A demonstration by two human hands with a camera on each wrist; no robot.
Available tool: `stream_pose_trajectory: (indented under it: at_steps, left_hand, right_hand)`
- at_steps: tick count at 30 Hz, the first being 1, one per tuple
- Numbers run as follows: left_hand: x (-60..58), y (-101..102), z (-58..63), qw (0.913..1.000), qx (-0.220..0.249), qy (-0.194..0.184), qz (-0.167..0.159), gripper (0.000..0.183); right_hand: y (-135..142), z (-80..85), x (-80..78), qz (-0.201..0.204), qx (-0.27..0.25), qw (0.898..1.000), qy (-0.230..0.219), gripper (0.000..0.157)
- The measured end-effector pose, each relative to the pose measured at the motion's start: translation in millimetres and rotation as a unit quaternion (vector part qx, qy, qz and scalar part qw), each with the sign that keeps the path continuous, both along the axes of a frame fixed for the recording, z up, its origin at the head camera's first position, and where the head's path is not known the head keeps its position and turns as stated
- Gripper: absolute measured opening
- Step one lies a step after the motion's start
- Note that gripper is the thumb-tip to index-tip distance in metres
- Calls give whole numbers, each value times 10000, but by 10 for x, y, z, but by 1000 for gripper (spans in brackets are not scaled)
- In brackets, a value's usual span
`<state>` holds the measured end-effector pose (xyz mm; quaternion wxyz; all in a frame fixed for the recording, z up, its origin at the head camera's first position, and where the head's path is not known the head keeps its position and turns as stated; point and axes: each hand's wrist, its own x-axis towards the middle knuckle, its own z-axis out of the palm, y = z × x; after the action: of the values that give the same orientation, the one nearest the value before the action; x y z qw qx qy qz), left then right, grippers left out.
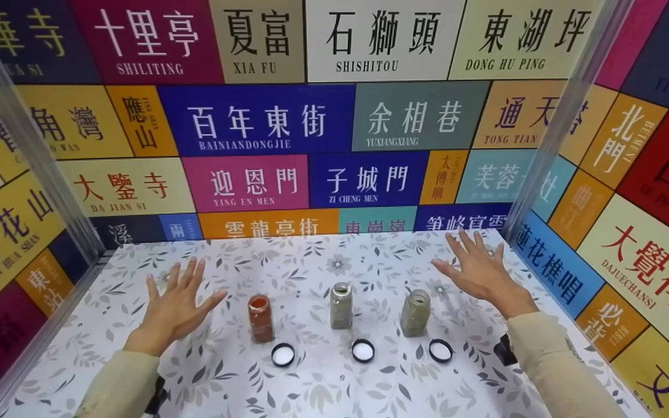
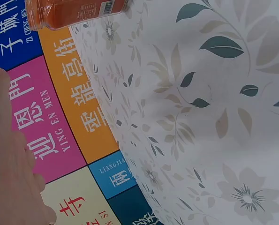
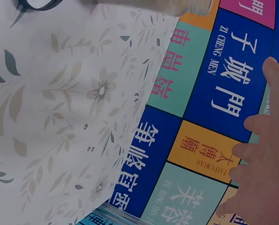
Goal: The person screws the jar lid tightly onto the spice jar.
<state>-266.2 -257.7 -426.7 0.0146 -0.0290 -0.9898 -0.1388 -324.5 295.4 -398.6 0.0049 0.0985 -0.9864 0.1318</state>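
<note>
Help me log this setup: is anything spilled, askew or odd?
Nothing stands out: the three jars stand upright and open, a lid lies near each, and no spill shows on the table.

head: worn on the head, looking from the table's [image 1: 212, 377] 6 o'clock toward 12 and down, widest | left wrist: close, rolled sideways, left hand [image 2: 12, 154] between 8 and 9 o'clock, orange jar [image 2: 76, 11] at 11, jar shared with head | right wrist: close, rolled oppositely, right hand [image 3: 266, 154] between 3 and 4 | all three share ZI CHENG MEN panel [image 1: 368, 180]: 10 o'clock left wrist, 2 right wrist
</note>
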Motion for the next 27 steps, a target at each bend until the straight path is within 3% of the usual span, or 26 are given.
stream_pose_trajectory:
  at_steps: [17,27]
  left_hand:
    - [107,-6,-32,9971,219,427,-584,91]
    - [154,67,-71,9963,518,170,-662,97]
  right_hand:
    - [-158,8,69,198,-302,9993,70,88]
    - [-260,-17,112,480,-499,9972,266,86]
